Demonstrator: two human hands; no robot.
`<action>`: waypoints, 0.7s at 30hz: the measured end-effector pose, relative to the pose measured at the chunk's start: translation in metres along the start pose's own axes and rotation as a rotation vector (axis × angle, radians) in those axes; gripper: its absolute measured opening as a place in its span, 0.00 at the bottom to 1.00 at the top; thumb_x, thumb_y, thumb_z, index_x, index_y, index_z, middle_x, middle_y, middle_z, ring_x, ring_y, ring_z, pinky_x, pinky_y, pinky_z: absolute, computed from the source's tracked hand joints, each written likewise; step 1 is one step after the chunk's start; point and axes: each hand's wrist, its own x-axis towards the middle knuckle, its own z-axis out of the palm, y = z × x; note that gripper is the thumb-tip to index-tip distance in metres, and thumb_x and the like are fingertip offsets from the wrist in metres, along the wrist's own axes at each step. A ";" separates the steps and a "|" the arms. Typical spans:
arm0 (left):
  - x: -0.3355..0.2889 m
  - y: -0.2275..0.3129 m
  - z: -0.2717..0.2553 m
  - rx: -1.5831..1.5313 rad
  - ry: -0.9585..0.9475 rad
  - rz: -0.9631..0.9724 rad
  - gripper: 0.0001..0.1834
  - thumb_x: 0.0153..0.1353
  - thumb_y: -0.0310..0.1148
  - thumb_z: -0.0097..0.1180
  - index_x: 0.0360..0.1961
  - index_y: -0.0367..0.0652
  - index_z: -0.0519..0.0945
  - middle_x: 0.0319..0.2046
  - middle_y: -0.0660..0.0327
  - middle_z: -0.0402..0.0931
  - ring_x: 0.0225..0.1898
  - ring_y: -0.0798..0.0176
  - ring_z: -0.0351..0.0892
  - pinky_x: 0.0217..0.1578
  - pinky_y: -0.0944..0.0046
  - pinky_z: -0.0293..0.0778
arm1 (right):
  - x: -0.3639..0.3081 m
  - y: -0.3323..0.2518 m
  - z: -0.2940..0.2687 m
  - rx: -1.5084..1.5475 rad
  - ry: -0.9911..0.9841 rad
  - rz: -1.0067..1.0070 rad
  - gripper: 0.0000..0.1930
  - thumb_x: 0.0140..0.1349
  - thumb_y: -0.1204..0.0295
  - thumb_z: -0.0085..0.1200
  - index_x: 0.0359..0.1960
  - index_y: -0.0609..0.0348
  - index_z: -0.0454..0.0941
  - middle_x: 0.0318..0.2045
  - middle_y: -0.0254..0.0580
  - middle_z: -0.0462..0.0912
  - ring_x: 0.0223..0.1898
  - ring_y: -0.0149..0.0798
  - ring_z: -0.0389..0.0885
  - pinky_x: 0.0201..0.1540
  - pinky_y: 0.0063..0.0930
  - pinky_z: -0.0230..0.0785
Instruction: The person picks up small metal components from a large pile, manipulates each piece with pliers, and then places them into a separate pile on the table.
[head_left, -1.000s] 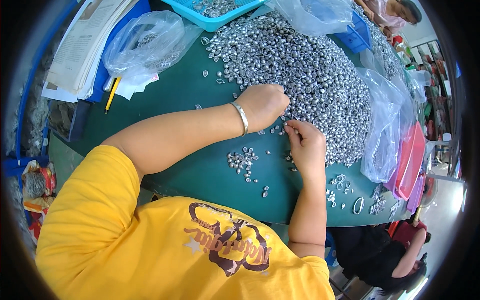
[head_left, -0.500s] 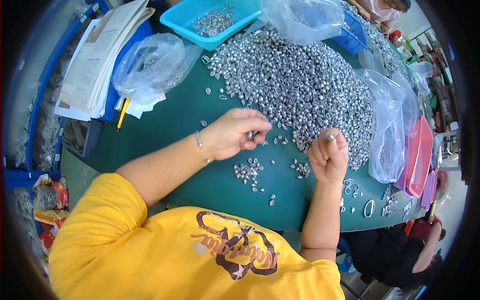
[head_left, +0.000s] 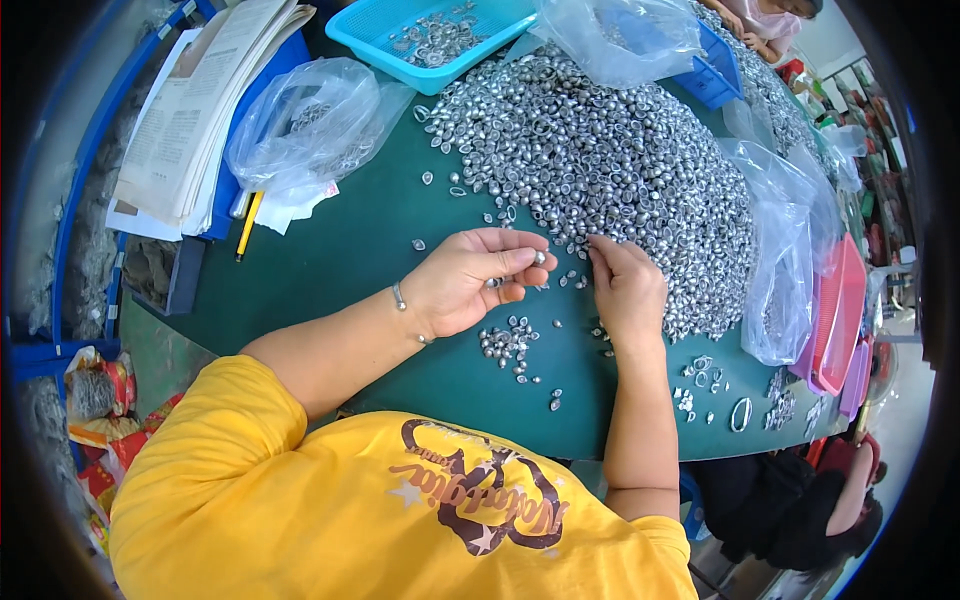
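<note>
My left hand (head_left: pixel 480 272), with a silver bangle on its wrist, is closed over the green tabletop at the near edge of the pile. Its thumb and fingers pinch a small shiny silver metal piece (head_left: pixel 541 257); a second piece (head_left: pixel 494 283) shows lower, against the fingers. My right hand (head_left: pixel 632 292) is bent down at the front of the large pile of silver metal pieces (head_left: pixel 610 150). Its thumb and index fingertips are together there, and what lies between them cannot be made out. Below the left hand rests a small cluster of the same pieces (head_left: pixel 507 342).
A turquoise basket (head_left: pixel 440 78) and a blue basket (head_left: pixel 712 65) stand behind. Clear plastic bags (head_left: pixel 305 125) lie left and right of the pile. Papers (head_left: pixel 195 110) and a yellow pen (head_left: pixel 249 228) are at left, a pink basket (head_left: pixel 838 320) at right. Other people sit nearby.
My right hand has moved left and down to the pile's edge; the piece at its fingertip is out of sight. The left hand has turned, showing the piece between thumb and fingers.
</note>
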 end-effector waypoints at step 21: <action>-0.007 -0.012 0.005 0.067 -0.073 -0.096 0.04 0.55 0.27 0.54 0.31 0.38 0.74 0.29 0.58 0.75 0.27 0.72 0.74 0.18 0.78 0.66 | -0.018 -0.022 -0.023 1.071 -0.386 0.279 0.05 0.52 0.75 0.57 0.27 0.64 0.77 0.21 0.32 0.77 0.23 0.22 0.70 0.26 0.15 0.63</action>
